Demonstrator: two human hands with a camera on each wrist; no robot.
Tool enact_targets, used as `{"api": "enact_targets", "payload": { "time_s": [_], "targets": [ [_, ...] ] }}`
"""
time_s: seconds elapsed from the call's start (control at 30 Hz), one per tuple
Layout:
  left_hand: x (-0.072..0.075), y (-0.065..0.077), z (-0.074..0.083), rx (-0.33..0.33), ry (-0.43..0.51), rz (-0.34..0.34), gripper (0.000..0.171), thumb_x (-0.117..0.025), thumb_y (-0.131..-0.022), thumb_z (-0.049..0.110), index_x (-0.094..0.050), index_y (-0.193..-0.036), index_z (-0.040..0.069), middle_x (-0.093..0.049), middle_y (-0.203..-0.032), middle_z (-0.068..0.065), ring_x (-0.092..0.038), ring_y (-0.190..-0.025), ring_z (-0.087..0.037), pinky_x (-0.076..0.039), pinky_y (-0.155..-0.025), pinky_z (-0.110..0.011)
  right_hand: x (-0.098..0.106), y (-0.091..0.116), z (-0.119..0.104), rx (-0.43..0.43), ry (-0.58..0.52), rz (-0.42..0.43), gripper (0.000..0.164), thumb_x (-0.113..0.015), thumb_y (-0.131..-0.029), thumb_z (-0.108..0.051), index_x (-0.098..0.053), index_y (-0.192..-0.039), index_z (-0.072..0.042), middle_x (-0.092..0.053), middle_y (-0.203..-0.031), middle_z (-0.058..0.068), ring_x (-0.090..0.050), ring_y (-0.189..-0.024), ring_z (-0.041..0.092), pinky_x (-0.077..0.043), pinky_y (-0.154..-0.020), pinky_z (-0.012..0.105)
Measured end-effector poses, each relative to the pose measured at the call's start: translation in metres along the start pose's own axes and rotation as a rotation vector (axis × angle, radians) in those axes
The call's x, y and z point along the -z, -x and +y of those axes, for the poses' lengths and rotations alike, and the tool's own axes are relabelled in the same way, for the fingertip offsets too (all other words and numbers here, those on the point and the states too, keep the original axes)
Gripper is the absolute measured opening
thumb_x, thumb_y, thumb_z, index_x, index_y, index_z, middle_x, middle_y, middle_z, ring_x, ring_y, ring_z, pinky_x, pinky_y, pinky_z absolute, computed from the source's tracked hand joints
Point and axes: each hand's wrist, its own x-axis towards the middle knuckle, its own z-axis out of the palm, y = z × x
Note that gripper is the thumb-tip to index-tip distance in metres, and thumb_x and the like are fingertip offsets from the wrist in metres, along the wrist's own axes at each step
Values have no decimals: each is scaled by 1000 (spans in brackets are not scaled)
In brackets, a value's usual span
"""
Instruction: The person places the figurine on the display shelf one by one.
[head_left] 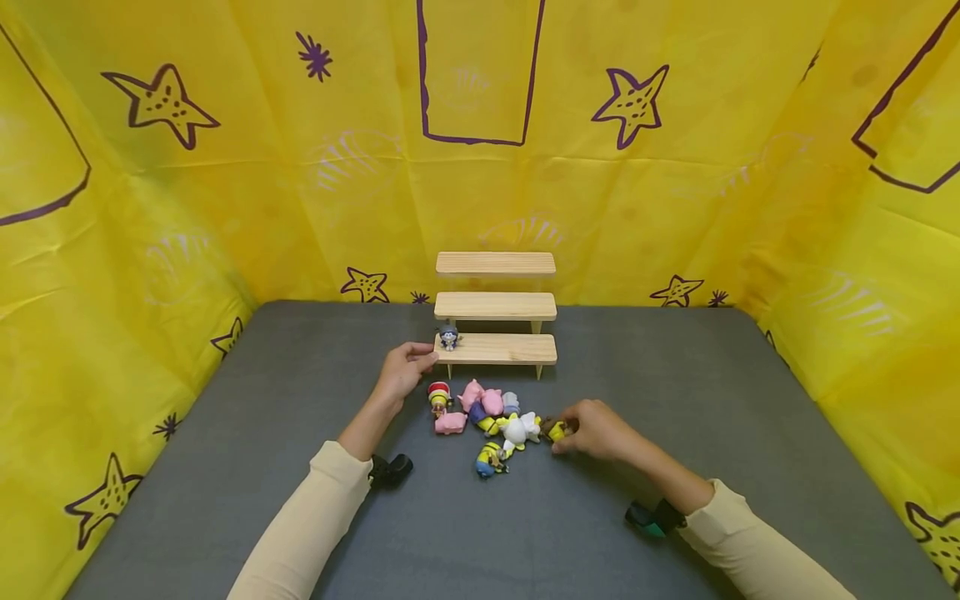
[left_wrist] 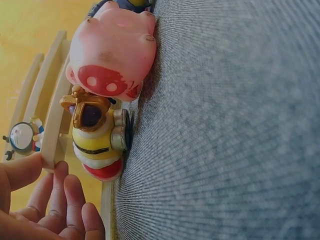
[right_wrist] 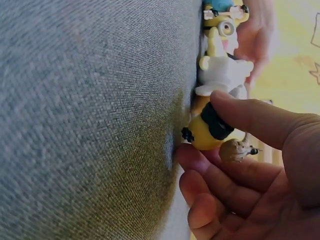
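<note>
My left hand [head_left: 401, 372] pinches the left end of the lowest step of a wooden three-step display stand [head_left: 502, 352], thumb above and fingers below. Close by on that step stands a small dark-capped figurine [head_left: 448, 337]. Under the left hand lies a yellow Minion figurine with a red-and-white part [left_wrist: 92, 142], beside a pink pig figurine [left_wrist: 112, 50]. My right hand [head_left: 600, 429] holds a yellow Minion figurine with black parts [right_wrist: 202, 134] between thumb and fingers, low at the right side of the pile. A small brown piece [right_wrist: 235, 150] shows at that figurine's side.
Between the hands lie more toys: a white figurine [head_left: 516, 431], a blue-and-yellow Minion figurine [head_left: 487, 461], more pink pigs [head_left: 450, 423] and a pale grey-blue toy [head_left: 511, 402]. A grey cloth [head_left: 525, 542] covers the table. Yellow printed curtains [head_left: 262, 208] enclose its back and sides.
</note>
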Motion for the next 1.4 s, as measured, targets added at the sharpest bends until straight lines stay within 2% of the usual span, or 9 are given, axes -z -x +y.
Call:
{"api": "enact_targets", "payload": {
  "time_s": [0.2,0.4,0.6,0.9,1.17,1.4],
  "targets": [
    [0,0,0,11,8,0,32,-61,-96,21,-61,-123,4,-64,-113,-17,-61,-100,-27,-47,-89,-38,2,0,2,-39,-30,20,32,-84,-72,-19,-75,-97,-1,-65,-69,-2,-50,-60,7,-41,-55,23],
    [0,-1,1,22,4,-1,32,-61,-97,22,-61,-124,5,-64,-112,-16,-60,-100,-26,-47,-89,-38,4,-1,5,-8,-53,39,27,-82,-75,-19,-73,-93,-1,-69,-74,0,-52,-63,6,-43,-58,23],
    [0,-1,1,26,7,2,31,-61,-97,21,-61,-123,5,-64,-112,-16,-60,-99,-26,-47,-88,-37,8,-2,5,39,-59,94,19,-79,-77,-17,-73,-89,-3,-62,-74,-1,-48,-66,7,-39,-59,23],
    [-1,-1,1,31,0,6,31,-60,-97,21,-61,-124,5,-64,-113,-17,-61,-101,-27,-47,-89,-37,21,-10,4,56,-47,163,22,-79,-76,-15,-74,-92,-1,-64,-74,1,-49,-66,7,-40,-58,22],
    [0,-1,1,20,-9,-1,31,-60,-97,20,-61,-123,4,-65,-113,-17,-61,-100,-27,-46,-85,-34,38,-23,-5,58,-38,194,25,-78,-77,-14,-73,-96,1,-69,-82,7,-52,-67,9,-42,-60,23],
    [0,0,3,40,-12,6,30,-60,-97,21,-61,-123,6,-64,-113,-16,-60,-101,-27,-46,-87,-35,48,-32,-12,56,-60,215,25,-77,-79,-13,-70,-99,0,-69,-86,10,-54,-70,13,-44,-62,26]
  ]
}}
